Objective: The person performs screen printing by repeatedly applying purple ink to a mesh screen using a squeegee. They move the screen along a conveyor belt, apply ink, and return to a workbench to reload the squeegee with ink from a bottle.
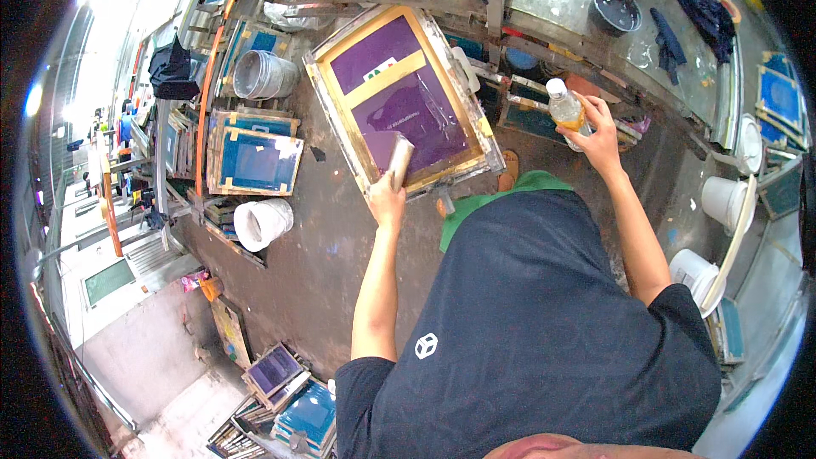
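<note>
My right hand is wrapped round a clear plastic bottle with a white cap and some amber liquid inside. My left hand is closed on a shiny tan-grey roll that looks like tape seen edge-on. That hand is at the lower edge of a screen printing frame, and whether it touches the frame I cannot tell. The frame leans tilted before me, with purple mesh, tan tape strips along its borders and one strip across it. Pale lettering and a small light patch show on the mesh.
Blue-meshed screens are stacked at the left, near a grey bucket and a white bucket. A workbench runs along the far side, bearing a dark tub. White buckets stand at the right. More screens lie at lower left.
</note>
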